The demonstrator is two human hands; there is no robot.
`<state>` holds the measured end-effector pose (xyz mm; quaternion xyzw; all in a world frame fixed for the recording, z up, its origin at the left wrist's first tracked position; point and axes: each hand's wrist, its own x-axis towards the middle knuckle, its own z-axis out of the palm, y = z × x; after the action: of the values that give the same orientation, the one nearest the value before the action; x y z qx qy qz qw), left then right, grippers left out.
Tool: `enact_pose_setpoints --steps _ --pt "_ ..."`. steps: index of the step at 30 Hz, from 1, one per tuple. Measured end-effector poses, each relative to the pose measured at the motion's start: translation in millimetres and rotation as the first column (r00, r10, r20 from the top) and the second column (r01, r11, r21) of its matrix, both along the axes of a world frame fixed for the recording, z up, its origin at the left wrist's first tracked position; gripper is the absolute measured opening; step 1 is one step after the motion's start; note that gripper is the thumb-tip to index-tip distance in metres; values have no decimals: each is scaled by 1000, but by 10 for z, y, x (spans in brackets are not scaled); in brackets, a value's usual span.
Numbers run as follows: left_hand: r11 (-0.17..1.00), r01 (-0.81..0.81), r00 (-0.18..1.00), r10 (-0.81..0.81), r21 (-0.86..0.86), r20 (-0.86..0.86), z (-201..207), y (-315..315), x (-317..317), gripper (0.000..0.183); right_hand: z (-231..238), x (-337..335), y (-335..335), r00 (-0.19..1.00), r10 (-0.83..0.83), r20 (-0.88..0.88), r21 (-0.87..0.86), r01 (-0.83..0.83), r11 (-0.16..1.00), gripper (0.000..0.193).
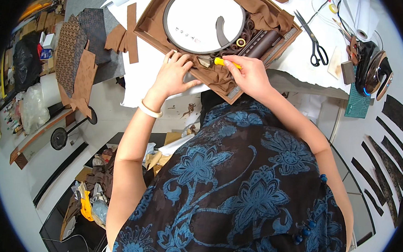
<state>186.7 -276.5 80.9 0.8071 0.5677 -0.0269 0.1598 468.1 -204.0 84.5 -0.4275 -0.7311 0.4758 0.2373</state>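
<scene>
- Box [147, 9]: shallow, brown, angular, lying on the white-covered table [142, 74] with one corner pointing toward the wearer.
- Right hand [251, 74]: closed on a yellow-handled tool [220, 61] — thumb and fingers gripping the handle, over the near part of the box. The tool's pale, flat end resembles a brush head and points left, close above brown fabric [220, 77]; contact cannot be confirmed.
- Left hand [173, 72]: open, fingers spread over the near-left edge of the box, thumb apart. Whether the fingertips pinch any fabric cannot be told. A pale bracelet [150, 110] sits on the wrist.
- Round white panel [196, 15]: inside the box, dark-rimmed, bearing small dark and red marks; a curved grey piece [221, 32] lies on it.
- Dark brown roll [263, 45]: inside the box, right of the panel; a yellow ring [241, 42] lies between the two.
- Right of the box, apart from it: black scissors [313, 39], blades directed away from the wearer; farther right, an iron [376, 72] — upright — beside a green mat [357, 102].
</scene>
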Motion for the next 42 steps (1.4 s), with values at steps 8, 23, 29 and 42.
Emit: enact_pose_setpoints --steps 8,23,29,42 --pt "996 69 998 -69 -50 4 4 89 -27 59 -92 -89 -6 1000 -5 30 36 4 999 24" --pt "991 64 994 -74 -114 -79 0 160 -91 53 -133 -198 -1 998 37 41 91 -40 995 24" --pt "988 50 994 -64 -147 -90 1 153 -99 60 -291 -253 -89 993 76 89 213 -94 973 23" --pt "987 146 989 -146 -71 0 -33 266 -484 70 -195 -250 132 988 120 98 -17 -119 993 23"
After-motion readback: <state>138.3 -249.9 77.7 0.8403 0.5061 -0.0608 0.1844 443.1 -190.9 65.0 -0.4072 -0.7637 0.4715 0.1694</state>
